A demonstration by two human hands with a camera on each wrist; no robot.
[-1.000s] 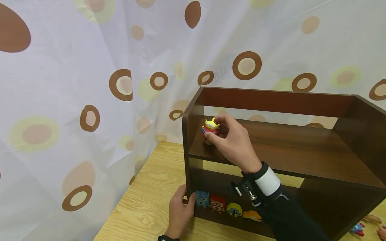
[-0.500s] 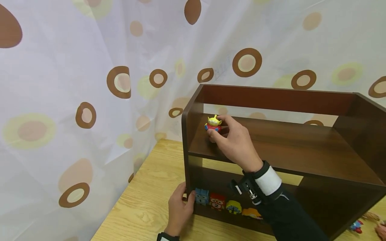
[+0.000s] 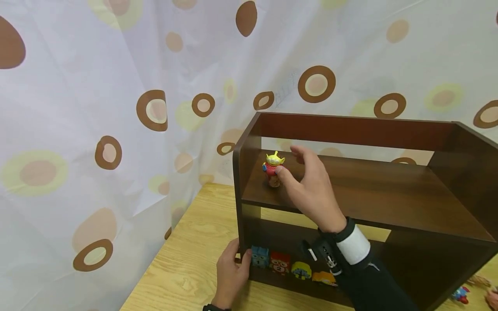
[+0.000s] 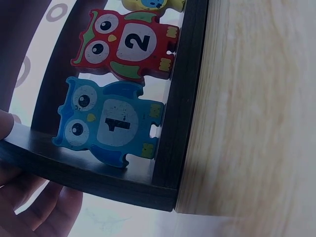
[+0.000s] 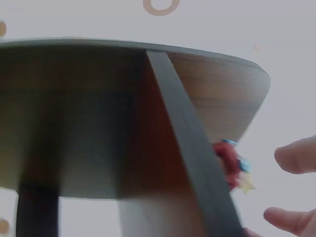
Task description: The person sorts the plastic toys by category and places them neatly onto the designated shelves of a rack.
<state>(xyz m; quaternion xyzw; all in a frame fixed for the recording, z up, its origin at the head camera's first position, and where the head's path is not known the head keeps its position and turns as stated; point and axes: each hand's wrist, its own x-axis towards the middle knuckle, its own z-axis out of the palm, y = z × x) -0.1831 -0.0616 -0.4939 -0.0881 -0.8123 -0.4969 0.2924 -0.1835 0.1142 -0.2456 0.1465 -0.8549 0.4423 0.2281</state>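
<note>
A yellow-headed, three-eyed alien toy figure [image 3: 274, 160] in red stands upright at the left end of the upper board of a dark brown two-tier shelf [image 3: 389, 194]. My right hand [image 3: 317, 192] is just right of it, fingers spread away and thumb tip overlapping its side in the head view. In the right wrist view, a gap shows between the fingers and the figure [image 5: 229, 163]. Low down, my left hand [image 3: 232, 273] holds the shelf's left side panel, thumb inside and fingers outside. Close to that thumb stands a blue owl block [image 4: 111, 121] marked 1.
Beside the blue owl on the lower board are a red owl block [image 3: 280, 262] marked 2, a yellow piece [image 3: 301, 270] and an orange piece [image 3: 324, 278]. Small toys, one blue and red [image 3: 461, 295], lie on the wooden table [image 3: 183, 255] at right. Patterned sheeting hangs behind.
My right hand has let go of the alien figure and drawn back to the right, fingers opening. The figure now stands upright on the upper board. My left hand stays on the side panel.
</note>
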